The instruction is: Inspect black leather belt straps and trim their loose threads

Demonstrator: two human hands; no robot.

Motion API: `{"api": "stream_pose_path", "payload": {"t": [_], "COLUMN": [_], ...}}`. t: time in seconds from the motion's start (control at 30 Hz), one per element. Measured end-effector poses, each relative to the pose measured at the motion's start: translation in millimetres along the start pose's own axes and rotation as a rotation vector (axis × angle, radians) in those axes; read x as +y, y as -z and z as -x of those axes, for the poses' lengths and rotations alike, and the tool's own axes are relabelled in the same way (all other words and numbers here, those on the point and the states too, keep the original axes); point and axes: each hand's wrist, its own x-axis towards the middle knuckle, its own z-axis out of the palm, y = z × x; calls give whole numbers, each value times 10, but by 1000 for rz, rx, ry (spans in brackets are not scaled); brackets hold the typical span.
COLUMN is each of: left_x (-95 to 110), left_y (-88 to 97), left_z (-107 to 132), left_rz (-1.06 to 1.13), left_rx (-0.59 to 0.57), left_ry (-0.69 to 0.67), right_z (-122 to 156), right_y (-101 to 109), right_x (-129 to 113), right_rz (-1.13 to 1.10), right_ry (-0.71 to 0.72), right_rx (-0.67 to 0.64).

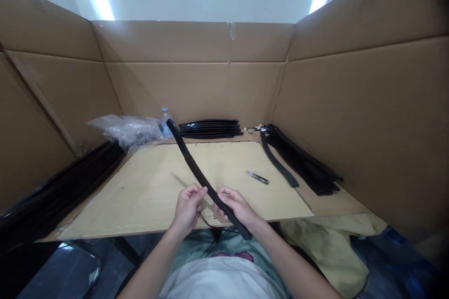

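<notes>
A long, slightly curved black strip [194, 166] slants across the middle of the view, its far end raised toward the back of the table. My right hand [235, 205] is closed around its lower part, thumb on top. Against the strip's left edge, the thumb and fingers of my left hand [189, 208] are pinched together. A thin dark strand [206, 222] hangs below my left hand; where it is attached is hidden. To the right, thread snips [257, 177] lie on the pale board [147, 187], apart from both hands.
Another black strip [278, 162] lies at the board's right edge, beside a pile of black strips [301, 159]. More strips [210, 128] are stacked at the back and along the left [70, 187]. A plastic bag [129, 130] and bottle [165, 124] stand back left. Cardboard walls [168, 86] enclose the table.
</notes>
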Motion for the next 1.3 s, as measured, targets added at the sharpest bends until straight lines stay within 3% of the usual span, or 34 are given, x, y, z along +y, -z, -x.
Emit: {"api": "stream_pose_path", "payload": {"t": [0.2, 0.47, 0.67, 0.97, 1.3], "left_x": [-19, -9, 4, -30, -22], "left_y": [-25, 3, -16, 11, -36], "left_z": [7, 15, 43, 34, 53], "left_rz": [-47, -16, -25, -48, -94], "left_rx": [-24, -101, -75, -5, 16], "left_ry": [23, 48, 43, -9, -49], "right_z": [8, 52, 38, 76, 56], "right_y": [-45, -41, -30, -78, 0], "right_x": [31, 2, 65, -56, -15], "right_rz": [7, -11, -92, -157, -125], "right_ry": [34, 1, -38, -34, -65], "right_rx": [146, -7, -108, -93, -39]}}
